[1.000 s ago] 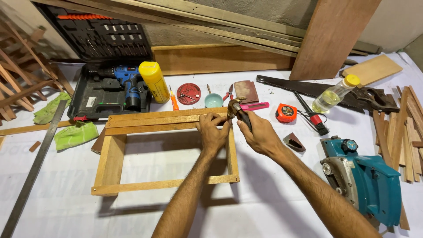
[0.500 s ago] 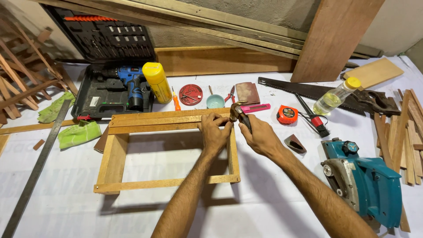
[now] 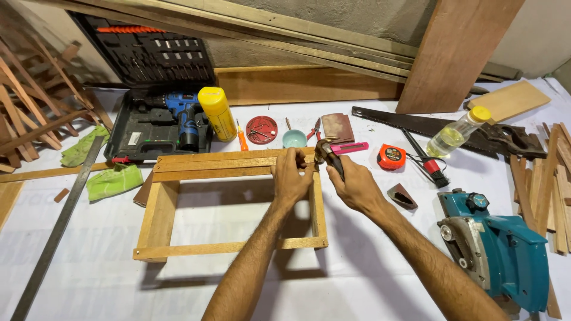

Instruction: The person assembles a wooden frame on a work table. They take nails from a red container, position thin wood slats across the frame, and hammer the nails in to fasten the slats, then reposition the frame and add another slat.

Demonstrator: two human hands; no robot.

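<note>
At the far left lie two green cloths (image 3: 113, 180), one beside the other, and a long metal ruler (image 3: 56, 232) runs slantwise down the white table (image 3: 357, 285). Behind them sits an open black tool case (image 3: 148, 122) holding one blue drill (image 3: 184, 116), with a tall yellow can (image 3: 217, 113) standing upright at its right edge. Next come one orange screwdriver (image 3: 242, 139), one round red lid (image 3: 262, 129) and one small teal bowl (image 3: 294, 138).

In the middle stands the wooden frame (image 3: 157, 214), a rectangle of pale yellow slats, open in the centre, with a doubled rail along its far side. The left hand (image 3: 291, 177) is closed over the frame's far right corner, fingers curled on the rail. Just beside it, the right hand (image 3: 355, 187) is clamped round the dark handle of a hammer (image 3: 327, 154), whose head sits at that same corner.

Further right lie one pink utility knife (image 3: 351, 147), one orange tape measure (image 3: 391, 157), one handsaw (image 3: 416, 123) and one clear bottle (image 3: 455, 134) of yellowish liquid with a yellow cap, lying tilted. At the right edge rests one teal power planer (image 3: 499, 249), with a bundle of thin wood strips (image 3: 550, 184) beside it.
</note>
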